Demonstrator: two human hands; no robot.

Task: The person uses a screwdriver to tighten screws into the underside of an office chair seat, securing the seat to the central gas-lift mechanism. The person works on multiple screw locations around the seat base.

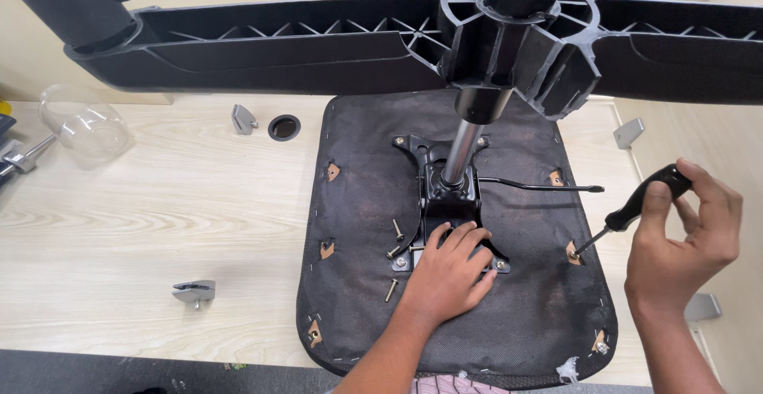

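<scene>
The left hand [449, 271] lies flat, fingers spread, on the black metal mounting plate [445, 203] of an upturned office chair seat [358, 227]; it presses down on the near edge of the plate, close to a bolt already sitting in the right near corner. The right hand [683, 251] is closed around the black handle of a screwdriver [636, 211], thumb and fingers pinching it, and the tip of the tool points down to a small hole in the fabric at the right edge of the seat, touching it or just above it.

Three loose bolts [395, 253] lie on the fabric just left of the plate, near the left hand. From the plate the shiny gas cylinder [461, 152] rises to the black star base [509, 36], which hangs over the scene near the camera, and a thin black lever [540, 184] goes out to the right.

The seat rests upside down on a light wooden bench [159, 219]. On the bench, apart from the seat, are small grey metal brackets [195, 291] and a clear plastic cover [83, 128] at the far left.

To work well here, I think the flat hand should keep the plate from sliding, and the screwdriver should stand straight in the screw head so it does not slip into the fabric.
</scene>
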